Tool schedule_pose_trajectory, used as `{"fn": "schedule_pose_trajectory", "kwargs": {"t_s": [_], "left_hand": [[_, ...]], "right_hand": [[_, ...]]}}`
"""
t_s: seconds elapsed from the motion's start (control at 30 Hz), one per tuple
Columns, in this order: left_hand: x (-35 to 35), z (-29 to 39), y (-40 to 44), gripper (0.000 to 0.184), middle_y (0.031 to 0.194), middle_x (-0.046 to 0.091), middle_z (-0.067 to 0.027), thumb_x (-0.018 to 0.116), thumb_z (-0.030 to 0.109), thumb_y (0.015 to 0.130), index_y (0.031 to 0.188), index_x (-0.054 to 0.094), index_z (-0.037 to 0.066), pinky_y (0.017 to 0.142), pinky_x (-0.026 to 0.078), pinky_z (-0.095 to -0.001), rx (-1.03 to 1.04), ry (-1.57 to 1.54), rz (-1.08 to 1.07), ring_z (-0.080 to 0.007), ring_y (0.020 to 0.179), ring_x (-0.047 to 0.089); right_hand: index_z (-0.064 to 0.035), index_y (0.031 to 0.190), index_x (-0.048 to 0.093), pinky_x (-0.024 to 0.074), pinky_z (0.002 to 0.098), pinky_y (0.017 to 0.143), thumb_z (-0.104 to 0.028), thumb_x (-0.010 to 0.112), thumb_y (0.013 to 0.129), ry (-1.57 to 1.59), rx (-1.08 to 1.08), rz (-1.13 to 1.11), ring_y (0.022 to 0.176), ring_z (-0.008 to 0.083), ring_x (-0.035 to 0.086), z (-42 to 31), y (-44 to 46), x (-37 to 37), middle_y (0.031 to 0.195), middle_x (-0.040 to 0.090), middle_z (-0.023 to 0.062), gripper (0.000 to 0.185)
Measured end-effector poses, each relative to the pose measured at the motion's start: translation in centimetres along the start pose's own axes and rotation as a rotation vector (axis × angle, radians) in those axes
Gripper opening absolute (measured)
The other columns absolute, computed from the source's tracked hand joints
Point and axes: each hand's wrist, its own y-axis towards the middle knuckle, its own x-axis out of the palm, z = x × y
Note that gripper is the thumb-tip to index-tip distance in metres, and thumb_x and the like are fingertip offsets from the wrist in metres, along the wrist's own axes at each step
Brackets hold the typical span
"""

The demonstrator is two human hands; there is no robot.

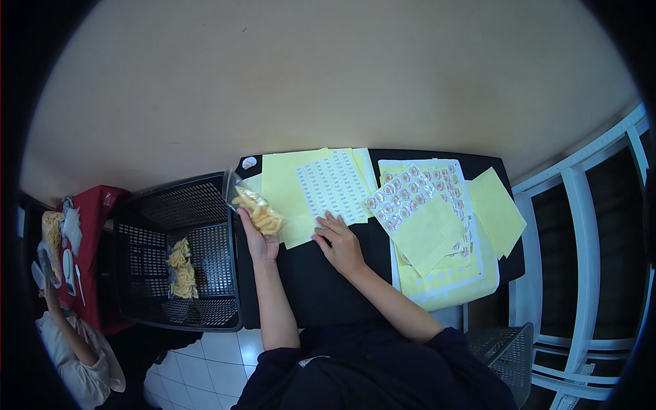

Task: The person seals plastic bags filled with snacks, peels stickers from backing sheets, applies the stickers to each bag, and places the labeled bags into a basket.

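Note:
A clear plastic bag of pale yellow snack sticks [258, 212] rests in my left hand [262, 242], whose fingers are wrapped round its lower side. The bag tilts, its clear end toward the upper left. My right hand [338, 246] touches the lower edge of a white sheet of small printed labels [331, 184], thumb and fingers apart. Whether a label is under the fingertips I cannot tell. Beneath this sheet lie yellow backing sheets [280, 164]. One round sticker [249, 162] is at the table's upper left corner.
Left of the black-covered table [301, 287], a black plastic basket [219, 256] contains several filled snack bags [182, 270]. Round-sticker sheets [403, 195] and yellow papers [501, 212] lie at right. At far left, another person's arm [72, 328] reaches toward a red-covered table [92, 239].

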Motion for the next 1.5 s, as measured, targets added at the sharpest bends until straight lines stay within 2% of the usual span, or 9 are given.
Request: {"fn": "schedule_pose_trajectory", "kwargs": {"t_s": [0.23, 0.47, 0.63, 0.77, 0.87, 0.93, 1.07, 1.47, 1.5], "left_hand": [[0.6, -0.7, 0.2, 0.043, 0.109, 0.048, -0.0086, 0.038, 0.037, 0.088, 0.12, 0.035, 0.008, 0.081, 0.045, -0.0342, 0.016, 0.142, 0.041, -0.0198, 0.097, 0.051], [-0.1, -0.6, 0.3, 0.04, 0.108, 0.049, -0.0079, 0.039, 0.035, 0.088, 0.118, 0.037, 0.008, 0.08, 0.045, -0.0336, 0.019, 0.1, -0.02, -0.0187, 0.097, 0.051], [0.0, -0.7, 0.3, 0.039, 0.106, 0.05, -0.0071, 0.038, 0.034, 0.089, 0.118, 0.038, 0.008, 0.078, 0.046, -0.0325, 0.027, 0.12, 0.036, -0.0179, 0.095, 0.052], [-0.3, -0.9, 0.6, 0.038, 0.106, 0.051, -0.0071, 0.038, 0.034, 0.089, 0.117, 0.039, 0.008, 0.077, 0.046, -0.0317, 0.025, 0.127, 0.032, -0.0179, 0.093, 0.053], [-0.1, -1.0, 0.5, 0.038, 0.106, 0.051, -0.0071, 0.038, 0.034, 0.089, 0.116, 0.04, 0.008, 0.077, 0.047, -0.031, 0.017, 0.117, -0.002, -0.0177, 0.093, 0.053], [1.1, -0.8, 0.1, 0.038, 0.096, 0.054, -0.0051, 0.037, 0.038, 0.089, 0.11, 0.044, 0.007, 0.069, 0.048, -0.025, 0.017, 0.146, 0.067, -0.0131, 0.082, 0.055], [1.3, -0.8, 0.1, 0.038, 0.094, 0.054, -0.0052, 0.037, 0.038, 0.088, 0.109, 0.045, 0.007, 0.068, 0.048, -0.025, 0.026, 0.15, 0.091, -0.0131, 0.081, 0.055], [0.2, -1.0, 0.5, 0.036, 0.09, 0.055, -0.0047, 0.038, 0.037, 0.088, 0.105, 0.046, 0.007, 0.064, 0.048, -0.0229, 0.026, 0.113, 0.074, -0.0114, 0.076, 0.056], [0.0, -0.9, 0.6, 0.036, 0.097, 0.053, -0.0061, 0.038, 0.036, 0.089, 0.11, 0.043, 0.007, 0.07, 0.048, -0.0276, 0.02, 0.118, 0.04, -0.015, 0.084, 0.054]], "right_hand": [[-0.0012, 0.09, 0.06, 0.0363, 0.0402, 0.092, -0.015, 0.065, 0.069, 0.013, 0.034, -0.003, 0.104, 0.028, 0.049, -0.6, 0.3, -0.6, 0.102, 0.057, 0.0114, 0.025], [-0.003, 0.085, 0.062, 0.0373, 0.0399, 0.091, -0.014, 0.065, 0.069, -0.039, 0.027, 0.003, 0.104, 0.0263, 0.05, -0.8, -0.3, -0.1, 0.103, 0.057, 0.0106, 0.019], [-0.0036, 0.077, 0.063, 0.0377, 0.0404, 0.09, -0.013, 0.064, 0.07, -0.042, 0.017, 0.025, 0.102, 0.0258, 0.052, -0.8, -0.4, 0.1, 0.099, 0.059, 0.0096, 0.012], [-0.0044, 0.079, 0.062, 0.0377, 0.0403, 0.09, -0.013, 0.063, 0.07, -0.034, 0.012, 0.022, 0.101, 0.0253, 0.052, -0.8, -0.5, 0.2, 0.097, 0.059, 0.0091, 0.013], [-0.004, 0.084, 0.062, 0.0377, 0.0404, 0.09, -0.015, 0.065, 0.069, -0.046, 0.023, 0.006, 0.101, 0.0245, 0.052, -1.1, -0.4, -0.1, 0.098, 0.059, 0.0095, 0.019], [-0.0027, 0.083, 0.062, 0.0389, 0.0386, 0.09, -0.018, 0.067, 0.068, -0.062, 0.045, 0.054, 0.1, 0.0229, 0.053, -2.0, 0.0, -0.7, 0.098, 0.06, 0.009, 0.022], [-0.0011, 0.085, 0.062, 0.0393, 0.0376, 0.089, -0.02, 0.068, 0.067, -0.019, 0.086, 0.051, 0.1, 0.0227, 0.053, -1.5, -0.2, -0.1, 0.099, 0.059, 0.0098, 0.027], [-0.0036, 0.076, 0.061, 0.0395, 0.0381, 0.089, -0.014, 0.066, 0.068, 0.003, 0.063, 0.042, 0.099, 0.0241, 0.053, -1.4, -0.6, 0.4, 0.097, 0.06, 0.0085, 0.014], [-0.0034, 0.075, 0.061, 0.039, 0.0395, 0.089, -0.013, 0.065, 0.068, 0.0, 0.063, 0.028, 0.1, 0.0252, 0.053, -1.5, -0.6, 0.4, 0.097, 0.06, 0.0086, 0.012]]}}
